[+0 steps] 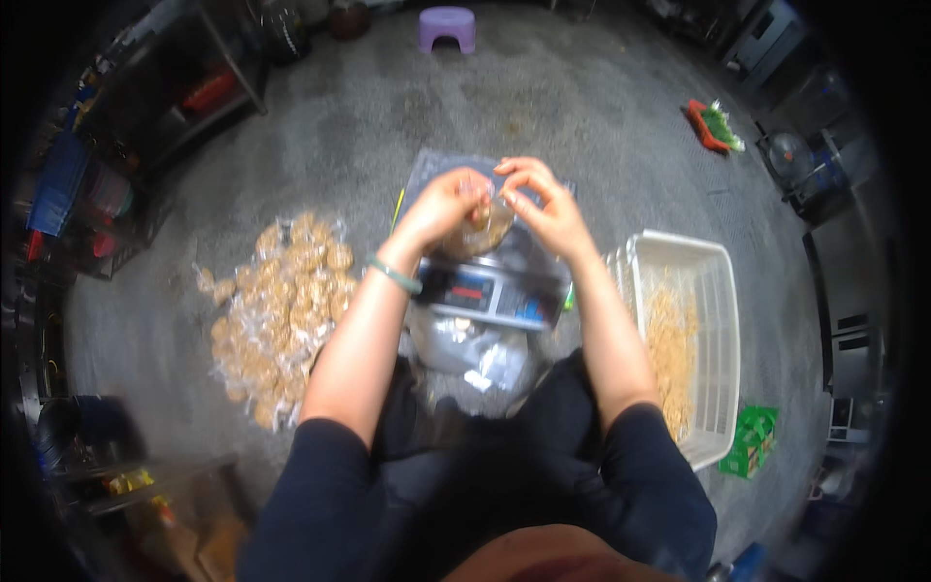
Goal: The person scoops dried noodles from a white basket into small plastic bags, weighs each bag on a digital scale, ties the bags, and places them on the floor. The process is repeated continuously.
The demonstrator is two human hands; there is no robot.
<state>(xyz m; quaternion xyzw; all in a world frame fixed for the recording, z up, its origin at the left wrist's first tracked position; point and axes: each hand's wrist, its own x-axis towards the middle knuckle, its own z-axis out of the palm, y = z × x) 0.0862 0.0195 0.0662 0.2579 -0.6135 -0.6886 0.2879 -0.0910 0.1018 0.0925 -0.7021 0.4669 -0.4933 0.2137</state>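
Over a digital weighing scale [487, 295], my left hand [457, 200] grips the gathered top of a clear plastic bag [480, 233] with tan food in it. My right hand [537, 196] is close beside it, thumb and fingers curled at the bag's neck; whether it pinches the plastic is blurred. A green bangle [394, 275] circles my left wrist. Clear plastic bags [473, 353] lie in front of the scale, near my legs. To the left, a heap of filled, knotted bags [291, 305] rests on the floor. A white plastic basket [724, 349] on the right holds loose tan food [670, 356].
A purple stool [446, 28] stands far ahead on the grey floor. At the right are a red basket of greens [711, 127] and a green bag [750, 441]. Metal shelving [236, 62] lines the upper left, with blue crates [58, 185] below it.
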